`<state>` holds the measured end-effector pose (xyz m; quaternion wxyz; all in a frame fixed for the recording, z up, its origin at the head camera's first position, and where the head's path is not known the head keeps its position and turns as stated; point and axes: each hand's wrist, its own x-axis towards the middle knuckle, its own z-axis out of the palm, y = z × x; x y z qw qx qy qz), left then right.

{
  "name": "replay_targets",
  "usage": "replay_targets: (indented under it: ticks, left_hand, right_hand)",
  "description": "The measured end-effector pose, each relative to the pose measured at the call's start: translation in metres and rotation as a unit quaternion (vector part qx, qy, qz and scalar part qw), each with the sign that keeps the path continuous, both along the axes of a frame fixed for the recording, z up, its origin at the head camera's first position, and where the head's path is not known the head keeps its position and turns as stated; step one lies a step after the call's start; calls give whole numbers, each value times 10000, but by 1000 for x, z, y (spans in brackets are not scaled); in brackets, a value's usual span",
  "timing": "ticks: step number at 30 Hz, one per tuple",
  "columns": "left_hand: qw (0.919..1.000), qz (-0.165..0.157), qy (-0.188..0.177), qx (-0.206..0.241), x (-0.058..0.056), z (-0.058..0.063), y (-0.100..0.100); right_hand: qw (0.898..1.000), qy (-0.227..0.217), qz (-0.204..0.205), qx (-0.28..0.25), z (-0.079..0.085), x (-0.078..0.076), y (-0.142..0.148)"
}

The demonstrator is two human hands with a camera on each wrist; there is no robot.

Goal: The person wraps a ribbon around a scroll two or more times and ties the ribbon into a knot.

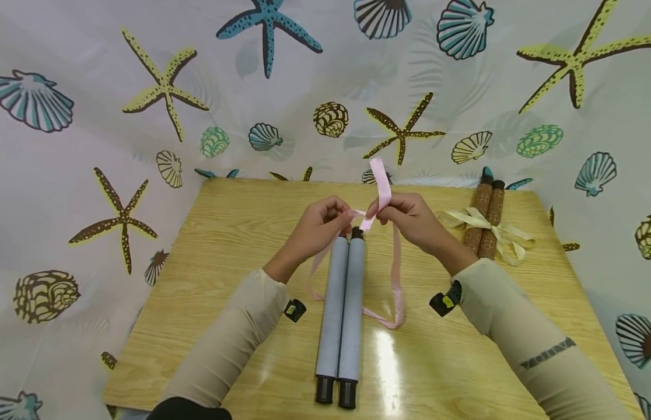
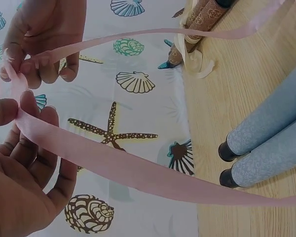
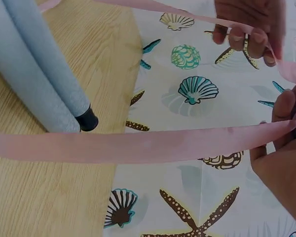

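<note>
Patterned cloth (image 1: 299,96) is hanging behind and beside a wood-grained table (image 1: 241,239).
Beyond the left hand (image 1: 320,227) and right hand (image 1: 413,223), the white cloth is showing starfish (image 1: 268,20) and shells (image 1: 382,16); it is also flanking the table outward of each hand. On the near side of the right hand, a reflection (image 1: 387,367) is gleaming.

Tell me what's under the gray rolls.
Table, plus the ribbon: it emerges at both sides, so it seems to pass beneath. The stretch directly under the rolls is covered; can't tell if it's twisted.
</note>
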<state>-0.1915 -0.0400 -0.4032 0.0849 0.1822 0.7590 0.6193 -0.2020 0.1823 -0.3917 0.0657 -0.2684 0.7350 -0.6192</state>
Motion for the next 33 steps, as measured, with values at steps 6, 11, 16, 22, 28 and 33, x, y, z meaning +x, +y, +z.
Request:
replay_targets:
  ticks: [6, 11, 16, 22, 28, 33]
  left_hand:
    - [9982, -203, -305, 485, -1, 5, 1]
    - [9913, -375, -841, 945, -2, 10, 4]
    - [9879, -416, -1155, 953, -4, 13, 6]
    - [9847, -750, -1469, 555, -5, 13, 8]
    - [9897, -666, -1270, 27, -3, 11, 11]
    - [9921, -514, -1143, 45, -1, 5, 5]
  right_hand:
    - [9936, 1059, -207, 334, -5, -1, 0]
    - [9769, 2122, -113, 244, -8, -5, -1]
    - [9699, 2395, -313, 318, -9, -6, 1]
    - [9701, 2353, -422, 429, -8, -6, 2]
    - [9701, 2324, -509, 471, -11, -3, 2]
    - [9698, 2352, -537, 353, -17, 2, 2]
